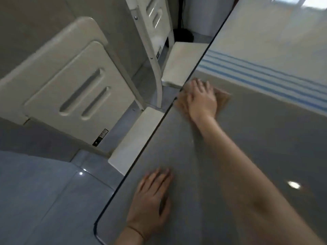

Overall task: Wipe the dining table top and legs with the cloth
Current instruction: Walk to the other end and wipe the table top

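Your right hand (201,99) lay flat on the cloth (223,99), palm down, fingers straight and slightly spread, pressing it against the worktop (265,124) rather than gripping it. The cloth, a tan-brown piece, sat right at the worktop's left long edge, with part of it showing past your fingers on the inner side. The picture was blurred there, so I could not tell whether the cloth was folded or how far it lapped over the edge.

Your left hand (152,197) rested palm down on the bare worktop near its rounded near-left corner, fingers straight and close together, holding nothing. A thin band (137,231) circled that wrist. The two hands were well apart along the same edge, the right one farther from you.

The worktop was grey and glossy, with a dark rim along the edge. Blue stripes (265,73) and a small bright spot of light (293,184) showed on its surface.

Two white chairs stood beside that left edge. The nearer chair (74,96) had two slots in its back, and its seat (134,138) ran in under the worktop's edge. The farther chair (155,20) stood the same way, its seat (184,62) tucked in just beside your right hand. Grey tiled floor (44,191) lay beneath them.
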